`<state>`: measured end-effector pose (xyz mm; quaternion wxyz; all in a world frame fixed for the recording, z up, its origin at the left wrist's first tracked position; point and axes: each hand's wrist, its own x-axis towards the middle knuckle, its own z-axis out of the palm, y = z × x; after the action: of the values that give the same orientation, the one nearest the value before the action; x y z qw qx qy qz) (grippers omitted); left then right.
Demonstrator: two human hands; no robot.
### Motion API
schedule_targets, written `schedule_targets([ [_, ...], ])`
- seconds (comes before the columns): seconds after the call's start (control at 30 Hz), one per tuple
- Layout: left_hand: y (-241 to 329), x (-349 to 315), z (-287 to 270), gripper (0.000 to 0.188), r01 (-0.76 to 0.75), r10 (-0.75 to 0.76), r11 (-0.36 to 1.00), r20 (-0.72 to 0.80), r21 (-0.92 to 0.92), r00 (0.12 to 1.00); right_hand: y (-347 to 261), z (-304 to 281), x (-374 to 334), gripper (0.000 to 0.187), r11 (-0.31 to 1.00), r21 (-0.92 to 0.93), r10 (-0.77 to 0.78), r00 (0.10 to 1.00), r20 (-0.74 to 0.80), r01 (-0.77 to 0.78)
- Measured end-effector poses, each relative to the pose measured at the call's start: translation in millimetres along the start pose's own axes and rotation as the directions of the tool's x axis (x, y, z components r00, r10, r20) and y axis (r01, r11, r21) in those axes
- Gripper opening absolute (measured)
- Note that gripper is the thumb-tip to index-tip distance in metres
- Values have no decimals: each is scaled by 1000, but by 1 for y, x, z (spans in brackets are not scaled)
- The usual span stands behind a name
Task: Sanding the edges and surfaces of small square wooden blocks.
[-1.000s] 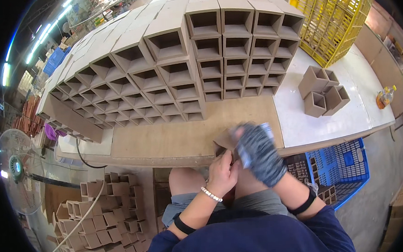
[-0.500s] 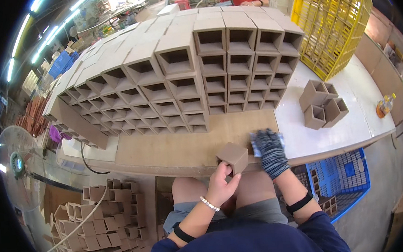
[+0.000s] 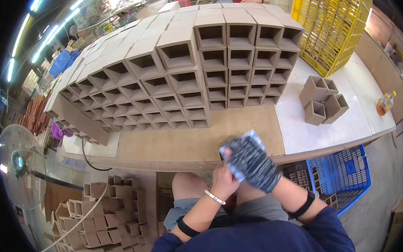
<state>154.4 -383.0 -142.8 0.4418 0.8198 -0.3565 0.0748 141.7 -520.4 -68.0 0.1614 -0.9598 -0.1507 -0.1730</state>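
Close to the table's front edge, my bare left hand [image 3: 224, 177], with a white bead bracelet at its wrist, grips a small brown hollow square box [image 3: 227, 141] from below. Most of that box is hidden behind my right hand [image 3: 252, 162], which wears a grey-black knitted glove. Under the gloved fingers, a blue-and-white patterned cloth-like sheet [image 3: 250, 134] is pressed over the box. Ahead of both hands rises a stacked wall of matching brown square boxes [image 3: 167, 89], open ends facing me.
Several loose boxes [image 3: 320, 98] stand on the white tabletop right of the stack, near a yellow crate [image 3: 334, 30] and a bottle [image 3: 385, 104]. A blue crate [image 3: 341, 177] sits below on the right. More boxes [image 3: 99, 220] are heaped lower left, beside a fan [image 3: 21, 164].
My gloved right hand has moved left from the tabletop, bringing the blue-and-white sheet onto the box. My left hand still holds the box, now slightly lower and mostly covered.
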Motion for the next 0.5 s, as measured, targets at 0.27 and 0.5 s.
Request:
schedule_targets([
  [0.27, 10, 7, 0, 25, 11, -11, 998, 17, -54, 1000, -9, 1, -27, 35, 996, -70, -52, 994, 96, 59],
  [0.5, 17, 8, 3, 23, -72, 68, 996, 67, 59, 995, 23, -9, -23, 30, 933, -141, 341, 939, 46, -331],
])
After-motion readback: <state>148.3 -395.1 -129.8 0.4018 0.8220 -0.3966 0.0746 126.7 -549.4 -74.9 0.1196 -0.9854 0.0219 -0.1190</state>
